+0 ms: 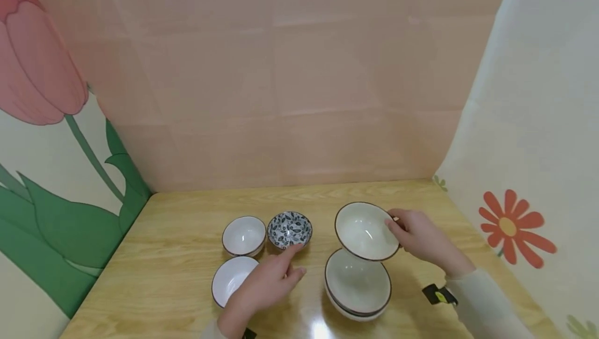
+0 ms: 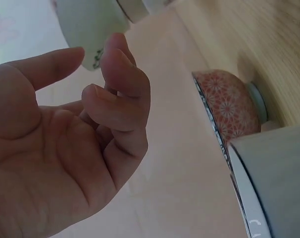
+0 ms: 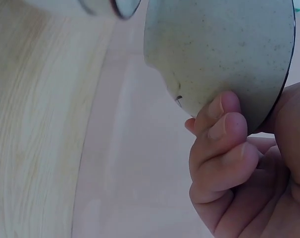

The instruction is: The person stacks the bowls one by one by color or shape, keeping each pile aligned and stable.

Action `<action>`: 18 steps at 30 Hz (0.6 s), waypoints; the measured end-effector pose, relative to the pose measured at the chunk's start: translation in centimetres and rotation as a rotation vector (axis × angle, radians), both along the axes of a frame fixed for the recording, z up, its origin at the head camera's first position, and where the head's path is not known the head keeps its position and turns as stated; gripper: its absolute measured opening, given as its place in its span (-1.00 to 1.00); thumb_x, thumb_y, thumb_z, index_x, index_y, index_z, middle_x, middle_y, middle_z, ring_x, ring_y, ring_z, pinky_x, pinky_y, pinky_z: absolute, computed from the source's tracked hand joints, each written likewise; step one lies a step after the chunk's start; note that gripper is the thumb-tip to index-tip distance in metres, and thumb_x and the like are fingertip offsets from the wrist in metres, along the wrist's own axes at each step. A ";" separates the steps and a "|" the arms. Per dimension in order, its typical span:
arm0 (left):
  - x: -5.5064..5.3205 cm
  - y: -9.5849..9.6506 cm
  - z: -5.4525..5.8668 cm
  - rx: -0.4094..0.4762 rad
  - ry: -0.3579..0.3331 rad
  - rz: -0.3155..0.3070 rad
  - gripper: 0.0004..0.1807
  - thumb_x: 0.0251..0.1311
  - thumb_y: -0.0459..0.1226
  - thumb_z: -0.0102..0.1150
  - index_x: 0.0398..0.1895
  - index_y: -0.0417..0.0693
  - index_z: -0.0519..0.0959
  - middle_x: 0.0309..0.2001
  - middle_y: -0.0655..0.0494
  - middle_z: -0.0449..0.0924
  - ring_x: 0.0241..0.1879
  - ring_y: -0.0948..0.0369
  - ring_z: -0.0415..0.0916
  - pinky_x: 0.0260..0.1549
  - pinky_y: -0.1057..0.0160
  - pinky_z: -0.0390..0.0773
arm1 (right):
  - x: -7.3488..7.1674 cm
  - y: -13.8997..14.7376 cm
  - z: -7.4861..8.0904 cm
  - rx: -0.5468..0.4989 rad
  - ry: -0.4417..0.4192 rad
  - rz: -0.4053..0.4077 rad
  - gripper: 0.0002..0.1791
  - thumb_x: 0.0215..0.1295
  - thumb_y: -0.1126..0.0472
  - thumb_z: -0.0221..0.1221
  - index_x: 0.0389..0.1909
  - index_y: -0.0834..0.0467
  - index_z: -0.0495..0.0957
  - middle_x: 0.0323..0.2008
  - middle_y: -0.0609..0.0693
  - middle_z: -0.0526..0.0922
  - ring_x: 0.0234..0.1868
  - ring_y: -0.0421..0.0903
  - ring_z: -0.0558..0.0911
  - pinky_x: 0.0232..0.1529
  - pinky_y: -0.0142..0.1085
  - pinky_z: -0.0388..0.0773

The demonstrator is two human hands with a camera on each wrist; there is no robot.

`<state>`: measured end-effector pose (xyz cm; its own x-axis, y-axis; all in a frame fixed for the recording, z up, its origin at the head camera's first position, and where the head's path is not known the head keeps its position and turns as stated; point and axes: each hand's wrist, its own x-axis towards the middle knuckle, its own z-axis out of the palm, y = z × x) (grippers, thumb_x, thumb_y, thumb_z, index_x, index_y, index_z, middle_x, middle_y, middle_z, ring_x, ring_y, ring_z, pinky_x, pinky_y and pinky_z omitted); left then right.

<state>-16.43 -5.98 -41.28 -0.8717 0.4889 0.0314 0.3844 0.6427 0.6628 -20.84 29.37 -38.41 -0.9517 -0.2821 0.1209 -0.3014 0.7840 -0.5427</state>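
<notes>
My right hand (image 1: 418, 237) pinches the right side of a cream bowl (image 1: 365, 230) with a dark rim, thumb on the inside. In the right wrist view, bent fingers (image 3: 224, 129) lie against the bowl's speckled outer wall (image 3: 219, 54). The bowl is held over the back of a stack of similar cream bowls (image 1: 357, 284). My left hand (image 1: 269, 279) hovers palm-down with nothing in it, its fingers loosely bent in the left wrist view. It partly covers a white bowl (image 1: 229, 276). Beyond its index finger is a small bowl with a dark leaf pattern inside (image 1: 287, 227).
Another white bowl (image 1: 243, 235) stands behind the front-left one, beside the patterned bowl. That patterned bowl has a red floral outside (image 2: 226, 101). A pink backdrop (image 1: 281, 120) rises behind the wooden table (image 1: 154, 266), with a flower-printed sheet (image 1: 519, 136) at the right.
</notes>
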 end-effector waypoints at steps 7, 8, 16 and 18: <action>0.0 0.9 -0.2 -0.025 0.016 -0.027 -0.42 0.44 -0.03 0.06 0.43 -0.05 0.34 -0.48 0.36 0.44 -0.50 0.39 0.38 -0.44 0.32 0.44 | 1.8 -0.5 0.0 -0.015 -0.030 0.033 -0.73 0.53 0.14 0.05 0.01 0.26 0.55 -0.67 -0.18 0.47 -0.71 -0.25 0.43 -0.70 -0.34 0.43; 0.1 1.0 -0.2 -0.028 0.017 -0.030 -0.42 0.44 -0.04 0.06 0.43 -0.07 0.34 -0.49 0.35 0.44 -0.51 0.39 0.38 -0.44 0.32 0.44 | 2.1 -0.6 -0.1 -0.016 -0.023 0.041 -0.74 0.54 0.14 0.05 -0.01 0.25 0.55 -0.68 -0.20 0.47 -0.71 -0.27 0.42 -0.71 -0.35 0.42; 0.4 1.3 -0.3 -0.055 0.025 -0.033 -0.47 0.42 -0.08 0.08 0.36 -0.12 0.40 -0.49 0.34 0.43 -0.47 0.38 0.36 -0.41 0.29 0.44 | 3.5 -1.1 -0.7 -0.053 0.003 0.103 -0.75 0.54 0.16 0.04 -0.05 0.27 0.56 -0.69 -0.25 0.44 -0.71 -0.34 0.40 -0.70 -0.37 0.42; 0.3 1.3 -0.3 -0.059 0.029 -0.032 -0.47 0.42 -0.08 0.08 0.36 -0.11 0.41 -0.49 0.35 0.43 -0.47 0.38 0.37 -0.40 0.28 0.45 | 3.7 -1.2 -0.8 -0.055 0.004 0.114 -0.74 0.55 0.16 0.03 -0.04 0.27 0.56 -0.68 -0.25 0.46 -0.70 -0.35 0.41 -0.69 -0.37 0.43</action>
